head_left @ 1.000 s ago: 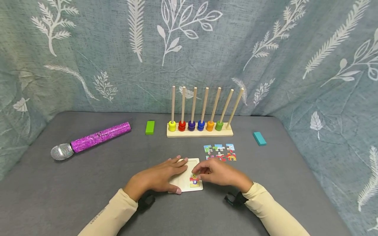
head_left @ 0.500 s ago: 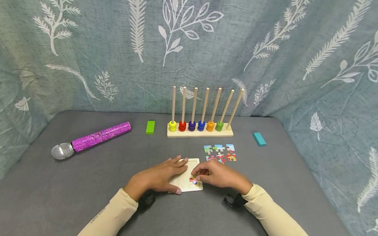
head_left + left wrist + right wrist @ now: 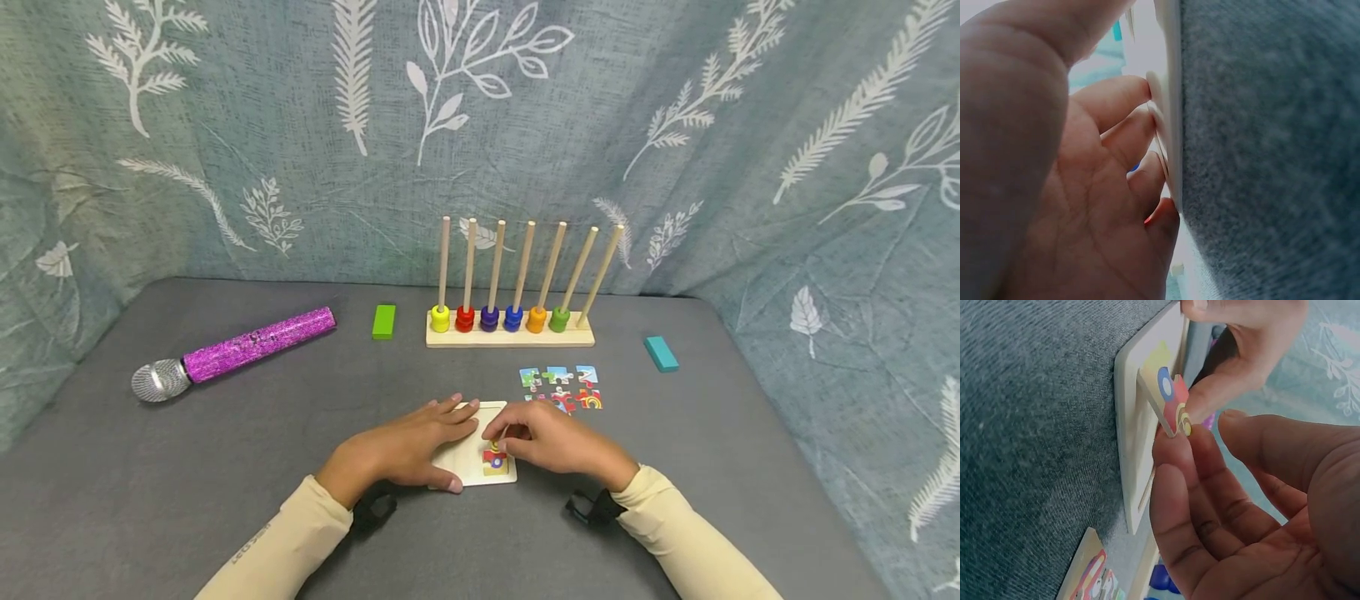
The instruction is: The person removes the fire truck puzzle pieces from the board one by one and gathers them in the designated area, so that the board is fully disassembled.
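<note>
My left hand (image 3: 412, 446) lies spread over the pale wooden puzzle board (image 3: 472, 475) and steadies it, with the thumb at its near edge. In the left wrist view, its fingertips (image 3: 1141, 94) rest against the board. My right hand (image 3: 558, 437), fingers curled, holds a puzzle piece (image 3: 495, 459) by its yellow knob end at the board's right side. The right wrist view shows the red, yellow and blue piece (image 3: 1171, 394) tilted, one end lifted at the fingertips and the other down in the board's recess. The thumb looks a little apart from it there.
Several loose puzzle pieces (image 3: 558, 377) lie beyond my right hand, partly hidden by it. Farther back stands a peg stacker (image 3: 510, 337) with coloured rings. A green block (image 3: 384, 322), a teal block (image 3: 662, 354) and a purple microphone (image 3: 258, 343) lie around the grey table (image 3: 247, 450).
The piece under my right fingertips has shifted and changed tilt slightly on the board. My right hand has moved only a little; my left hand stays in place.
</note>
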Demonstrator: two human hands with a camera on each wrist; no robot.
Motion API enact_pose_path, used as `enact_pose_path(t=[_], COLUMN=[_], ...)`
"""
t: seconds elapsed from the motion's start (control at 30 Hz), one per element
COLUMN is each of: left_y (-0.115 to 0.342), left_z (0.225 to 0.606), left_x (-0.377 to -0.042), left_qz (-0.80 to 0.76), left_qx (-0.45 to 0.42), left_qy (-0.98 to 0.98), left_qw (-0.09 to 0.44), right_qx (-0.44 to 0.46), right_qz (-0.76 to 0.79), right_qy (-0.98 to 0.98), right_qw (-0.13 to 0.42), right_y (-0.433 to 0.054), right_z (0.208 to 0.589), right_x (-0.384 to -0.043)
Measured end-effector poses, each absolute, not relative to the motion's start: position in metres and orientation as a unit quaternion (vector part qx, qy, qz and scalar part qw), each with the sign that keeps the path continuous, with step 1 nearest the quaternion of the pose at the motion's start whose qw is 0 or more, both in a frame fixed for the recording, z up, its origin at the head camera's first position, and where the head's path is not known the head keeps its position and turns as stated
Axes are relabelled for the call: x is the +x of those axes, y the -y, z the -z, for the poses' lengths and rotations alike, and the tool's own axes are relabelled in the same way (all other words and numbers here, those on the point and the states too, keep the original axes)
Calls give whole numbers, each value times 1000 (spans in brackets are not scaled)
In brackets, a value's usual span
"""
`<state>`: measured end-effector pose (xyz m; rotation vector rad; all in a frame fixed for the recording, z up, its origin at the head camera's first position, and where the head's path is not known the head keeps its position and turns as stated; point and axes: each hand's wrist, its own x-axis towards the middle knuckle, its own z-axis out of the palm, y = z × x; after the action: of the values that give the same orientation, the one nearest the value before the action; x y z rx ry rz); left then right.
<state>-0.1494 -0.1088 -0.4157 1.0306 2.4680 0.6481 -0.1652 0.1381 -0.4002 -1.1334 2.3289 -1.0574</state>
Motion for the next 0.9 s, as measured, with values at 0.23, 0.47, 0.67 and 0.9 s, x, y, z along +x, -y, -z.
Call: enact_pose_path(t=[0.23,0.47,0.67,0.9], left_y=[109,109,108,109], left_z=[417,417,417,416], left_x=[-149,-147,-147,-148], left_qz=[-232,-239,-240,-234], left_qx=[373,375,368,371], left_qy=[-878,-876,-878,-879], left_qw=[189,187,190,184], right_qx=[-386,-386,-385,-403], right_qz=[377,374,363,362], right_qy=[-821,-823,-828,-819], right_qw=[185,186,183,187], right_y=[-137,-134,-132,-134], right_z=[399,405,406,408], right_x=[-164,-161,-159,-159])
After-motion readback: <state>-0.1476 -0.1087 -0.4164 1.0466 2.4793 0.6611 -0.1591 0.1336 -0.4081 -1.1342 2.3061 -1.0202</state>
